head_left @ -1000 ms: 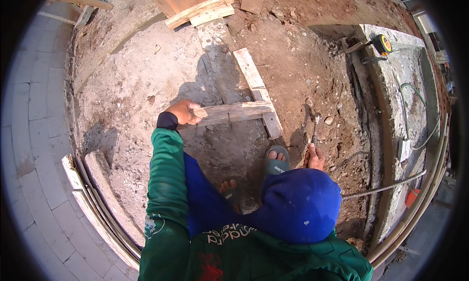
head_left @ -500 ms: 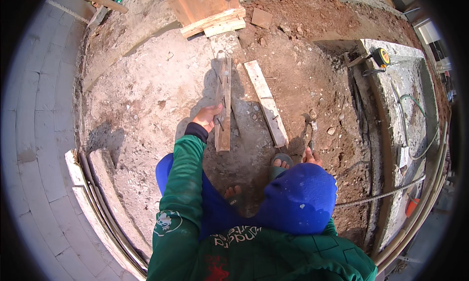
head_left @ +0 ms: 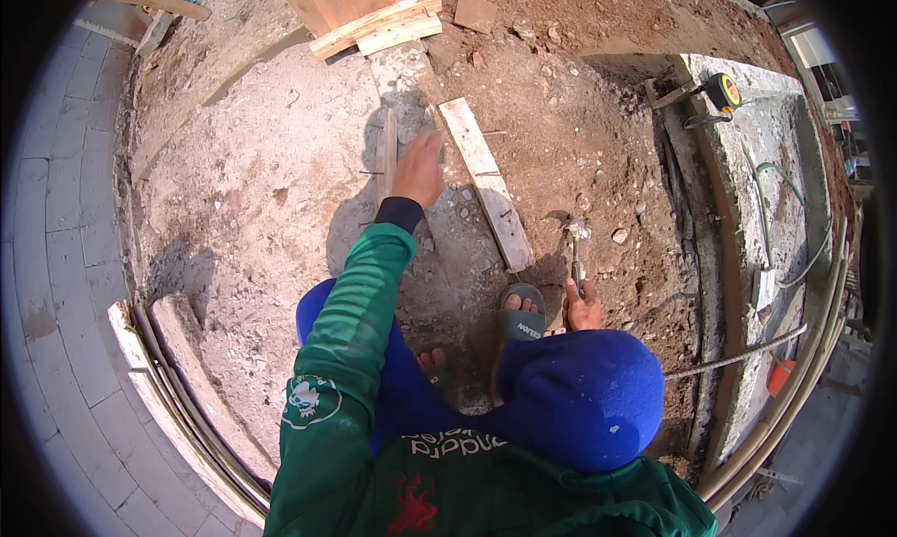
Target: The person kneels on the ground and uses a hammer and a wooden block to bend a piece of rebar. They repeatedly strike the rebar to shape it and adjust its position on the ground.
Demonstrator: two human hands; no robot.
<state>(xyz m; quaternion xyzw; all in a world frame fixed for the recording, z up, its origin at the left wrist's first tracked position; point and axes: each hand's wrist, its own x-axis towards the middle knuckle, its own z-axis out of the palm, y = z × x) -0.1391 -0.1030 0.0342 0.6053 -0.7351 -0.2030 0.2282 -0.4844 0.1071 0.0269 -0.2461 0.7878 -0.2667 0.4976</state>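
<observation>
My left hand (head_left: 420,171), back up and fingers stretched forward, is over the ground between two pieces of wood. Just left of it lies a narrow wood strip (head_left: 387,145) with nails sticking out; my forearm hides its lower end. To the hand's right lies a pale, flat board (head_left: 486,184), slanted, also with nails in it. Whether my fingertips touch the board cannot be made out. My right hand (head_left: 583,307), low beside my right knee, is closed around the handle of a hammer (head_left: 576,247), its metal head pointing away from me.
A wooden form (head_left: 350,5) stands at the far side. A concrete trough (head_left: 738,182) on the right bears a tape measure (head_left: 722,92) and green hose (head_left: 790,190). A rebar rod (head_left: 738,358) juts out near my knee. Boards (head_left: 187,406) edge the grey paving (head_left: 65,285).
My left hand has let go of the narrow strip and moved forward and right, toward the slanted board. The strip lies further left. My right hand still holds the hammer; the view has shifted slightly.
</observation>
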